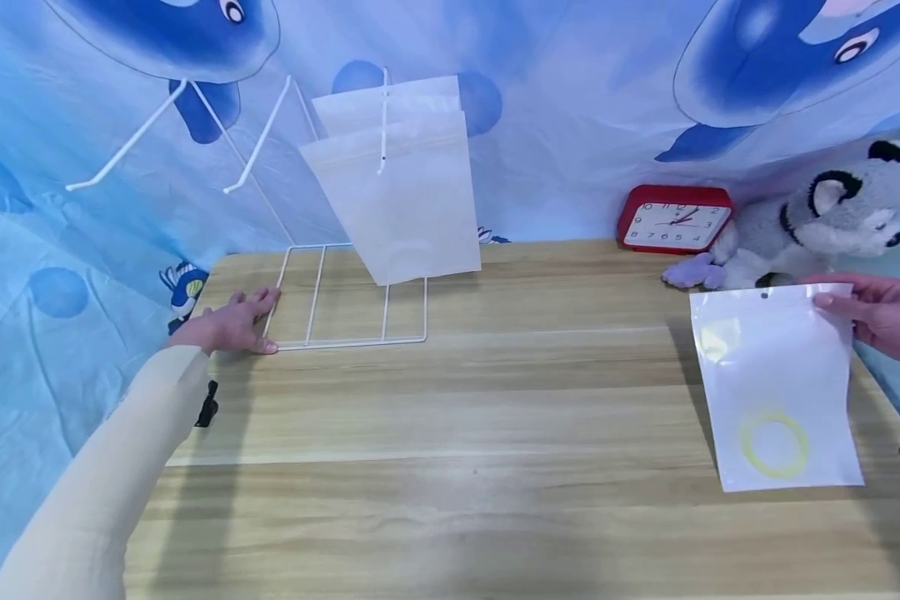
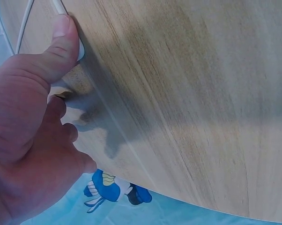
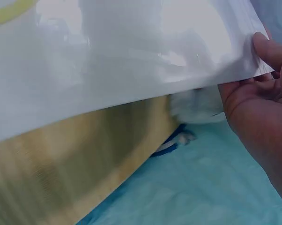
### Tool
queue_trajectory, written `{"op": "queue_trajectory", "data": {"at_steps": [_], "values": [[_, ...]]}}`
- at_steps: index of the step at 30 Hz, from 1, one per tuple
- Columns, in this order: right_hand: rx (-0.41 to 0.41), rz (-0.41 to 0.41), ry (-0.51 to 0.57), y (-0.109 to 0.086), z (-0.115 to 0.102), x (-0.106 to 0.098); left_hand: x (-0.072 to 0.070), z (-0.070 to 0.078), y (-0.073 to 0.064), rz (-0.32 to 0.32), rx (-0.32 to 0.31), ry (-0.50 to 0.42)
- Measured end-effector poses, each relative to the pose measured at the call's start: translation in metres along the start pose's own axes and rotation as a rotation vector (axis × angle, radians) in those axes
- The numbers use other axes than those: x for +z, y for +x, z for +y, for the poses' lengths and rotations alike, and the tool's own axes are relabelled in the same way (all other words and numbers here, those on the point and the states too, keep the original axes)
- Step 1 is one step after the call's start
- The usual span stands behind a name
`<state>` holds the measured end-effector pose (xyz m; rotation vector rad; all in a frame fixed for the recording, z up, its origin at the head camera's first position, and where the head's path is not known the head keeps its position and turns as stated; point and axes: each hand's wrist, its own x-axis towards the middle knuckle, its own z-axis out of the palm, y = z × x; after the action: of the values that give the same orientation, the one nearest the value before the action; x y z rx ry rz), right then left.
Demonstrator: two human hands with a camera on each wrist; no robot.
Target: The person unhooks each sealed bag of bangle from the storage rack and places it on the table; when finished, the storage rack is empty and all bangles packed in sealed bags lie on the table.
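At the right, my right hand [image 1: 888, 317] pinches the upper right corner of a white plastic pouch [image 1: 772, 358], thumb in front and fingers behind. The pouch hangs upright, with a small hang hole at its top and a yellow ring [image 1: 750, 460] showing low on its face. My left hand [image 1: 228, 322] reaches to the white wire rack [image 1: 352, 343] at the back left. Its thumb [image 2: 63, 40] presses on the front left corner of the base wire, the other fingers spread along the left side. Two white pouches [image 1: 412, 192] hang on the rack's right prong.
Two bare prongs [image 1: 258, 142] of the rack jut forward at the left. A red clock [image 1: 675, 218] and a grey-and-white plush dog [image 1: 817, 208] sit at the back right of the wooden table [image 1: 465, 433]. Blue patterned cloth [image 1: 555, 167] hangs behind.
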<state>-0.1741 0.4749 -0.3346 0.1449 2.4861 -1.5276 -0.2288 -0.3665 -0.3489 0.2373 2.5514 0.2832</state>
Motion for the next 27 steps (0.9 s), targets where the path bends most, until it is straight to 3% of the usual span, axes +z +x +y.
{"op": "queue_trajectory", "data": {"at_steps": [4, 7, 11, 15, 21, 27], "values": [[0.07, 0.06, -0.251, -0.002, 0.012, 0.003, 0.002, -0.001, 0.001, -0.006, 0.002, -0.007], [0.102, 0.089, -0.347, 0.0, 0.016, 0.011, 0.003, -0.003, -0.001, -0.009, -0.012, -0.018], [0.113, 0.127, -0.416, 0.003, 0.017, 0.021, 0.001, -0.005, -0.003, 0.0, -0.011, -0.02], [0.058, 0.174, -0.503, 0.006, 0.017, 0.024, -0.001, -0.003, -0.003, 0.009, 0.002, 0.01], [-0.008, 0.253, -0.529, 0.005, 0.024, 0.025, -0.004, 0.0, -0.004, 0.017, 0.019, 0.028], [-0.027, 0.345, -0.549, 0.002, 0.037, 0.032, -0.002, 0.001, -0.002, 0.004, 0.001, -0.018]]}}
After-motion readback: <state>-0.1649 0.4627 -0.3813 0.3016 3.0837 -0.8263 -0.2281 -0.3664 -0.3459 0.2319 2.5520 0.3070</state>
